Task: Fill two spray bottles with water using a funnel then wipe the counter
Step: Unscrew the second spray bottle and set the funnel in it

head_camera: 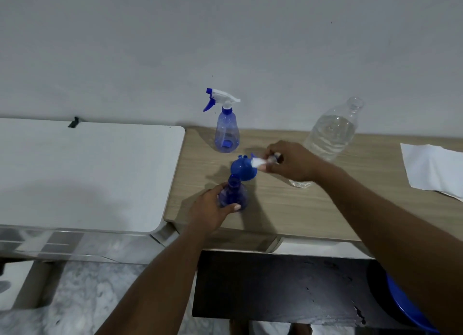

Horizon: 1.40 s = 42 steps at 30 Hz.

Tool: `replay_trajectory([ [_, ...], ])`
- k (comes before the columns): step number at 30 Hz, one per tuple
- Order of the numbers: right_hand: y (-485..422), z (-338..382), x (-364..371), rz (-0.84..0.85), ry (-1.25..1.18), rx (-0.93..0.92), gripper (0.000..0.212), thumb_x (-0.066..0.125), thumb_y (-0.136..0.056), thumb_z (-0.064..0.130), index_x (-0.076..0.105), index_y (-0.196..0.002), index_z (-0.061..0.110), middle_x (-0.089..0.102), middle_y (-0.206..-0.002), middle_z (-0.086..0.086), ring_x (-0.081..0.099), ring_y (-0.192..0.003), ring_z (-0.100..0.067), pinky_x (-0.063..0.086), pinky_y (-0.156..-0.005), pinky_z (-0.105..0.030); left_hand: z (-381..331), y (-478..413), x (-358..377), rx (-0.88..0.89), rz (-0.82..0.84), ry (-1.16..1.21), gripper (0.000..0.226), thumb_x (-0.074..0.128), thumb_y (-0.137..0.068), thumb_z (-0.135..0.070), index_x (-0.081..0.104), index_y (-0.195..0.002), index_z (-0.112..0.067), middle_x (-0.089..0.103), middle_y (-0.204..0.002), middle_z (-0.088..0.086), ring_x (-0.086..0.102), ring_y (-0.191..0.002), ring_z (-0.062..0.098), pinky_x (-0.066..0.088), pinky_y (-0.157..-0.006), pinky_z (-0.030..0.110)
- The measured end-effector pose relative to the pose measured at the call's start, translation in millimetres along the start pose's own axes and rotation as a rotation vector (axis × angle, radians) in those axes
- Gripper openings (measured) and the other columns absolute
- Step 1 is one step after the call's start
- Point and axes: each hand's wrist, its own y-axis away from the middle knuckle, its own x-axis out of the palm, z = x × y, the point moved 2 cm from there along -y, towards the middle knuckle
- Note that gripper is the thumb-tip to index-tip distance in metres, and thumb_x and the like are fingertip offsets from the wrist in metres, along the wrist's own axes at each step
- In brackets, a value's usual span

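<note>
Status: early stage. No filling is evident.

- The water bottle [330,139] stands uncapped and mostly full at the back of the worktop [275,209].
- Left of the water bottle, against the wall [225,34], the capped spray bottle [226,134] looks empty, with its trigger head on.
- Forward and left of the water bottle, the open spray bottle [233,194] stands upright with no head. The left hand [213,209] is wrapped round its body.
- Just left of the water bottle, the right hand [290,161] pinches a white piece [259,162]. This is probably the spray head, but I cannot be sure.
- A blue round part, judged to be the funnel [242,169], sits at those fingertips, just above the open neck and not seated in it.
- The paper towel [431,169] lies flat to the right of the water bottle, unused.

Outstanding: seat the funnel, fill both bottles, refit the heads and wipe.

Clearances:
- The open spray bottle stands nearer the front edge than the water bottle does, and close to the left end, where the worktop meets a white table [87,174].
- There is bare surface between the water bottle and the paper towel, and in front of the water bottle.
- The right forearm passes close in front of the water bottle, so I judge there is a risk of knocking it over.
- A blue stool [406,309] stands below, to the right of the water bottle.
</note>
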Motion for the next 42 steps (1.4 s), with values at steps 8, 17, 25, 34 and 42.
replay_trajectory([
  [8, 17.3, -54.1, 91.6, 0.056, 0.252, 0.101, 0.038, 0.077, -0.081, 0.035, 0.064, -0.113, 0.021, 0.056, -0.121, -0.003, 0.058, -0.106, -0.027, 0.05, -0.087, -0.041, 0.7, -0.4, 1.2, -0.002, 0.02, 0.042, 0.075, 0.082, -0.071, -0.052, 0.053, -0.137, -0.033, 0.067, -0.114, -0.009, 0.061, -0.101, 0.011, 0.046, -0.084, 0.027],
  [17, -27.5, -29.4, 73.6, -0.015, 0.288, 0.2, 0.06, 0.075, -0.079, 0.039, 0.052, -0.133, 0.023, 0.049, -0.135, -0.009, 0.048, -0.125, -0.034, 0.046, -0.1, -0.048, 1.4, -1.6, 2.1, -0.012, 0.039, -0.008, 0.078, 0.077, -0.071, -0.06, 0.047, -0.14, -0.04, 0.066, -0.121, -0.008, 0.062, -0.106, 0.014, 0.053, -0.091, 0.037],
  [25, -101.8, -16.3, 87.1, 0.198, 0.427, 0.092, 0.066, 0.074, -0.081, 0.032, 0.046, -0.139, 0.023, 0.051, -0.134, -0.009, 0.053, -0.115, -0.031, 0.05, -0.093, -0.045, -1.8, -7.6, 2.4, -0.072, 0.042, -0.12, 0.077, 0.076, -0.074, -0.06, 0.043, -0.141, -0.045, 0.065, -0.126, -0.005, 0.061, -0.112, 0.02, 0.051, -0.094, 0.04],
  [34, -98.4, -29.3, 101.7, 0.2, 0.36, 0.156, 0.066, 0.083, -0.068, 0.037, 0.042, -0.116, 0.018, 0.057, -0.112, -0.013, 0.057, -0.095, -0.032, 0.052, -0.082, -0.044, 2.7, -5.5, 1.4, -0.048, 0.032, -0.072, 0.077, 0.077, -0.072, -0.06, 0.044, -0.141, -0.046, 0.065, -0.126, -0.006, 0.061, -0.111, 0.019, 0.052, -0.093, 0.042],
  [42, -80.9, 3.8, 37.6, -0.101, -0.339, 0.195, 0.065, 0.081, -0.074, 0.054, 0.058, -0.122, 0.017, 0.063, -0.11, 0.0, 0.064, -0.095, -0.02, 0.053, -0.076, -0.031, -2.4, -3.2, -0.6, -0.062, 0.039, -0.084, 0.077, 0.076, -0.073, -0.061, 0.045, -0.141, -0.043, 0.064, -0.127, -0.006, 0.061, -0.113, 0.018, 0.051, -0.094, 0.039],
])
